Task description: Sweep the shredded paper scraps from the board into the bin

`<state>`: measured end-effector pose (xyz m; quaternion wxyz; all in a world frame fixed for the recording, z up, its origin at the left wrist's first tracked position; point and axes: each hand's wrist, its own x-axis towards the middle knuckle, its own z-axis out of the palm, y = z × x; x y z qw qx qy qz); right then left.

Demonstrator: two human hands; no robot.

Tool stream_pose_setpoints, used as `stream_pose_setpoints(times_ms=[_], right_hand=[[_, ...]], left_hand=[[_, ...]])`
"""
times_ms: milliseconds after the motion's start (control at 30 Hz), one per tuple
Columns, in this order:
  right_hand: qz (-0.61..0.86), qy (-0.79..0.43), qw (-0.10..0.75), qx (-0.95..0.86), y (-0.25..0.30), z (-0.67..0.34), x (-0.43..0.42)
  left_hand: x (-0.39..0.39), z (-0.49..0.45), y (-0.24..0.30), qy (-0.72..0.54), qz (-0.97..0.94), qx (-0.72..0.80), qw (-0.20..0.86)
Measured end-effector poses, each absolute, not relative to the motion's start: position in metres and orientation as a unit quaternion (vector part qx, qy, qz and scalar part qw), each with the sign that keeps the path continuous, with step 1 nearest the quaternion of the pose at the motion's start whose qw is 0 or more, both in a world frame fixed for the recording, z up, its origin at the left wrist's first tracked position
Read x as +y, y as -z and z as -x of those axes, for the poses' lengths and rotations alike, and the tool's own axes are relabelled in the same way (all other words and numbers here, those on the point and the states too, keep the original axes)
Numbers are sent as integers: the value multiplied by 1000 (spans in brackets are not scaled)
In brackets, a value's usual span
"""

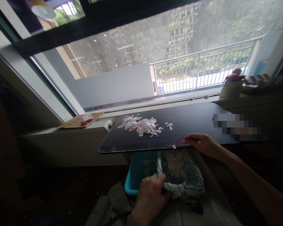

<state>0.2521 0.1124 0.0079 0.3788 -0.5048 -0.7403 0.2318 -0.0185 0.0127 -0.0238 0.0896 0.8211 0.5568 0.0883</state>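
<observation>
A pile of small white and pink paper scraps (141,124) lies on a dark tabletop (193,122) by the window. My right hand (202,144) rests at the table's near edge, fingers pinched on a flat pink, see-through piece (180,141). Below the edge, my left hand (151,194) is closed on the rim of a patterned white and dark cloth bag (186,175), holding it open; pale scraps show inside. A few stray scraps (169,126) lie to the right of the pile.
A teal plastic bin (135,175) sits under the table beside the bag. A white pot with a pink plant (232,84) stands on the sill at right. Brown cardboard with red scissors (81,121) lies on the ledge at left.
</observation>
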Motion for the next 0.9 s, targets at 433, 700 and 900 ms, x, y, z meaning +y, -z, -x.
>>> stream_pose_setpoints(times_ms=[433, 700, 900], right_hand=[[562, -215, 479, -639, -7, -258, 165], [577, -223, 476, -625, 8, -260, 167], [577, -186, 433, -667, 9, -257, 164]], left_hand=[[14, 9, 11, -45, -829, 552, 80], [11, 14, 11, -54, -811, 571, 118], [12, 16, 28, -22, -849, 524, 58]])
